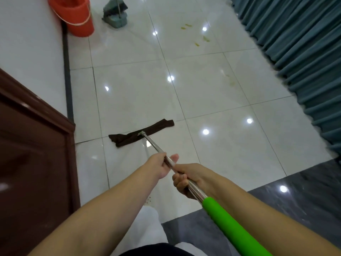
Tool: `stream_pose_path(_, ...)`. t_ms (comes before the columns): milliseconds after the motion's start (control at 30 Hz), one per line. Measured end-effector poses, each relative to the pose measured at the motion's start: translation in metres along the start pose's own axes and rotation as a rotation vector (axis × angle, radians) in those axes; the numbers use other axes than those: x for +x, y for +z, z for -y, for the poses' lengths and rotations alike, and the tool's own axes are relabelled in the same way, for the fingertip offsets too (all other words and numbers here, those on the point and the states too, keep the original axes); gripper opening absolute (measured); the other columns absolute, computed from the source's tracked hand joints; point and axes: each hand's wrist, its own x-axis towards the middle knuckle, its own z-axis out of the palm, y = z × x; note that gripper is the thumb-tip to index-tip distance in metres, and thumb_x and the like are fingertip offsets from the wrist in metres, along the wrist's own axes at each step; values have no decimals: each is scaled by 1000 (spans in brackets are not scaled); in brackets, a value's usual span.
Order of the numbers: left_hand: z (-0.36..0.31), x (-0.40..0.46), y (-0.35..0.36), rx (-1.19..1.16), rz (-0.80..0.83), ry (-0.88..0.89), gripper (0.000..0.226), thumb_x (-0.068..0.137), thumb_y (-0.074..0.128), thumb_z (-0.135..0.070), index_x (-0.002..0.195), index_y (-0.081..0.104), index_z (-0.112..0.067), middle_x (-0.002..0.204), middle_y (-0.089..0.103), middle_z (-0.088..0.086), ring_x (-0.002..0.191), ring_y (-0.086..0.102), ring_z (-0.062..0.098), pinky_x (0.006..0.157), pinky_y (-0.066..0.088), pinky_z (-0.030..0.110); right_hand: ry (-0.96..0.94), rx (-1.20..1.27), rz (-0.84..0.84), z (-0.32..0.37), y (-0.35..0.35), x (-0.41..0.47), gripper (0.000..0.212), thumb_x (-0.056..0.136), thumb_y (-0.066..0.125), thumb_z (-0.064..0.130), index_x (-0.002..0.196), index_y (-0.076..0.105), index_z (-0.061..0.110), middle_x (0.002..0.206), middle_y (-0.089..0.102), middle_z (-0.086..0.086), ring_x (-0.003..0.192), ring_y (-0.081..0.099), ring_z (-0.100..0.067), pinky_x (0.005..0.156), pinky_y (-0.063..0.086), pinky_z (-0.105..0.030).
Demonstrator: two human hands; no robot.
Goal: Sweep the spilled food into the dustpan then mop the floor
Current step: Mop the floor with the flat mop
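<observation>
Your right hand (186, 179) has its fingers curled tight round the shiny metal mop pole (181, 179), just above the smooth bright green grip (230, 226) that runs back toward you. Your left hand (162, 164) holds the same pole just ahead of it, fingers wrapped underneath, thumb lying straight along the far side. Beyond your fingers the pole slants down to a flat, dark brown cloth mop head (142, 133) lying on the glossy white floor tiles (212, 100). Well past it, yellowish food smears (196, 36) mark the tiles. Farthest off stand an orange plastic bucket (76, 17) and a grey-green dustpan (116, 15) with its broom
</observation>
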Motion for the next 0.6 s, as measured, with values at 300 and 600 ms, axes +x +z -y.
stream_pose_path(300,-112,29,-3,-25,-11,-100,30,103,32,-23,81,42,-6,48,46,4,25,40,11,37,41,12,-1,97,1,68,92,27,29,98,54,23,72,47,11,48,38,0,24,33,-4,25,27,-10)
stream_pose_path(600,-189,40,18,47,42,-53,18,101,28,-12,113,40,-6,78,55,9,57,52,16,36,45,17,13,196,74,152,131,35,27,97,54,21,71,54,14,43,41,-2,23,32,-6,24,27,-10)
